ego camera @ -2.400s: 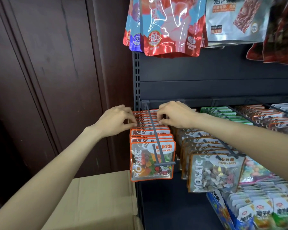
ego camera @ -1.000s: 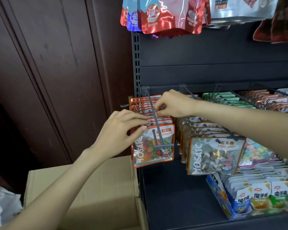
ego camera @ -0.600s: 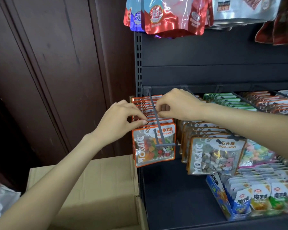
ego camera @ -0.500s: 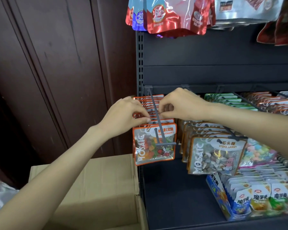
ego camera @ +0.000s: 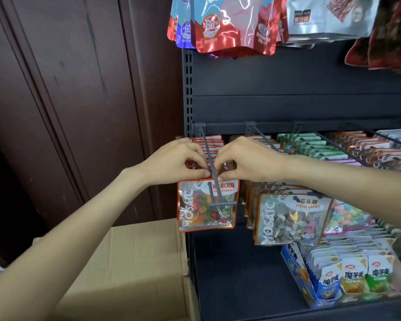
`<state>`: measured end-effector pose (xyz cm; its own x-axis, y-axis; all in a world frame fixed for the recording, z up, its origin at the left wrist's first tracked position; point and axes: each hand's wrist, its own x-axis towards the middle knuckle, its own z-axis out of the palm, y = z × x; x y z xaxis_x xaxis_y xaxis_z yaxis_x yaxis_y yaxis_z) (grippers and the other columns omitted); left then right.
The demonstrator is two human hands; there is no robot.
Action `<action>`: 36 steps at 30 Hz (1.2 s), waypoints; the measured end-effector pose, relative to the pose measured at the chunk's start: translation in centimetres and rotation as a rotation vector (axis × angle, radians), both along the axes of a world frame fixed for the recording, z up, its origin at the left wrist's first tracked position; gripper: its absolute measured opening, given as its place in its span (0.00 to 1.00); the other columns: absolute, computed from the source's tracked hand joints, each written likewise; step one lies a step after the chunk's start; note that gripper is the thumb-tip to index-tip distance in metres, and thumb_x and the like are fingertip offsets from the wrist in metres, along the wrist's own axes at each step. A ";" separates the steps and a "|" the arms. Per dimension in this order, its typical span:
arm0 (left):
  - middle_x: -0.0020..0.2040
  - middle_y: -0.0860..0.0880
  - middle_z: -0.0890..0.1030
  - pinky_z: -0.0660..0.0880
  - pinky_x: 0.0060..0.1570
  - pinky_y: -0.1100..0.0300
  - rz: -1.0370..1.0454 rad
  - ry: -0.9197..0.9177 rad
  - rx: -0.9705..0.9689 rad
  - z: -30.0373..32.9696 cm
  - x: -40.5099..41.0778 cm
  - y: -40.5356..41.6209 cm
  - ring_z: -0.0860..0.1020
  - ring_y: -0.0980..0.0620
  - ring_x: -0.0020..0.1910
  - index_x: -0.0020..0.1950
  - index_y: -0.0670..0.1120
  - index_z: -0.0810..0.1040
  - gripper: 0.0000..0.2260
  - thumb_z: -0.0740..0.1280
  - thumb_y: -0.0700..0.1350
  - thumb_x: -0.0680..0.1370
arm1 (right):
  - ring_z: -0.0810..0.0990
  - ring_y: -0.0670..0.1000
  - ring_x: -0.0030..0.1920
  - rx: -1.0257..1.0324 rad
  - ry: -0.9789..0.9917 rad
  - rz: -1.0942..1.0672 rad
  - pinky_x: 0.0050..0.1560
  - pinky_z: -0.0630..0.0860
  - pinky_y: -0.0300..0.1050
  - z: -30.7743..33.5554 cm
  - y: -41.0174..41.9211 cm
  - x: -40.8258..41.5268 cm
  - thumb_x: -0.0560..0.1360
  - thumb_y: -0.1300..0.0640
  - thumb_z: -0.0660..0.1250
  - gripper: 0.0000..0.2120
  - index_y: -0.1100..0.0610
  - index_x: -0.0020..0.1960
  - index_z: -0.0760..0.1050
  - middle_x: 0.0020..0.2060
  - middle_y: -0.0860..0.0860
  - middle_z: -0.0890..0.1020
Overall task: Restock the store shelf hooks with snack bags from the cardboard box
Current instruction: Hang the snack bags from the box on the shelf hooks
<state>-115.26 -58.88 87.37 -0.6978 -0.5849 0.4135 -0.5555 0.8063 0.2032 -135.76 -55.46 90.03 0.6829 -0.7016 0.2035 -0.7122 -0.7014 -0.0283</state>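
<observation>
A row of orange-edged gummy bags (ego camera: 206, 205) hangs on the leftmost grey hook (ego camera: 210, 163) of the dark shelf unit. My left hand (ego camera: 174, 162) pinches the bag tops on the left side of the hook rod. My right hand (ego camera: 245, 158) pinches them on the right side. Both sets of fingertips meet at the rod, just behind the front bag. The cardboard box (ego camera: 130, 262) stands below left, its flaps folded over, contents hidden.
Stone candy bags (ego camera: 292, 218) hang on the neighbouring hook, with more packed hooks to the right. Large foil bags (ego camera: 234, 24) hang above. A display carton of small packets (ego camera: 347, 279) sits on the bottom shelf. A dark wooden panel (ego camera: 79, 100) stands to the left.
My left hand rose from the front bag's corner to the bag tops beside the rod. The right hand stayed at the rod. The camera view shifted slightly.
</observation>
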 end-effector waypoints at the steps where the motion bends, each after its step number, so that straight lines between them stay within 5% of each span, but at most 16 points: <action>1: 0.46 0.59 0.79 0.71 0.53 0.57 -0.006 -0.001 0.008 0.0 0.0 0.0 0.74 0.56 0.50 0.46 0.54 0.85 0.04 0.73 0.51 0.73 | 0.71 0.34 0.33 -0.001 -0.006 0.006 0.36 0.65 0.34 0.0 0.0 0.0 0.72 0.53 0.73 0.02 0.49 0.44 0.83 0.35 0.40 0.75; 16: 0.45 0.61 0.78 0.69 0.49 0.63 -0.019 0.046 -0.086 -0.8 0.6 0.3 0.73 0.58 0.48 0.45 0.55 0.85 0.05 0.74 0.52 0.71 | 0.75 0.40 0.37 0.029 -0.040 0.005 0.43 0.76 0.46 -0.4 0.8 -0.5 0.72 0.52 0.73 0.05 0.49 0.48 0.84 0.38 0.38 0.77; 23: 0.45 0.58 0.81 0.71 0.49 0.59 0.065 0.073 -0.110 -0.8 -0.2 0.7 0.73 0.59 0.46 0.41 0.52 0.85 0.03 0.73 0.50 0.73 | 0.76 0.36 0.38 0.028 -0.041 -0.034 0.43 0.73 0.36 -0.1 0.9 -0.8 0.74 0.51 0.71 0.07 0.50 0.51 0.84 0.41 0.38 0.79; 27: 0.55 0.55 0.81 0.70 0.61 0.59 0.233 0.432 -0.006 -0.6 1.5 0.3 0.76 0.57 0.58 0.54 0.49 0.84 0.09 0.65 0.47 0.80 | 0.79 0.44 0.54 -0.074 -0.130 -0.211 0.58 0.74 0.44 0.9 0.7 -1.9 0.80 0.53 0.63 0.12 0.51 0.60 0.80 0.57 0.46 0.82; 30: 0.70 0.52 0.72 0.59 0.72 0.59 0.370 0.534 0.160 -0.7 1.6 -0.3 0.66 0.56 0.72 0.69 0.47 0.74 0.16 0.57 0.48 0.83 | 0.65 0.49 0.73 0.018 0.034 -0.321 0.72 0.60 0.45 1.0 -0.8 -1.9 0.83 0.52 0.55 0.21 0.54 0.75 0.64 0.74 0.50 0.67; 33: 0.79 0.50 0.53 0.44 0.76 0.50 0.467 0.229 0.358 -1.4 -0.3 -1.4 0.49 0.54 0.78 0.78 0.46 0.56 0.22 0.49 0.50 0.85 | 0.44 0.48 0.78 0.208 0.156 -0.357 0.73 0.42 0.39 0.0 -3.0 -0.6 0.84 0.49 0.48 0.27 0.56 0.79 0.45 0.79 0.51 0.46; 36: 0.80 0.49 0.45 0.40 0.74 0.46 0.536 0.043 0.422 -2.0 -1.9 -2.6 0.42 0.51 0.78 0.79 0.45 0.48 0.25 0.45 0.53 0.84 | 0.38 0.49 0.77 0.256 0.213 -0.369 0.74 0.38 0.44 -0.8 -5.0 0.8 0.84 0.46 0.44 0.28 0.57 0.79 0.38 0.78 0.52 0.39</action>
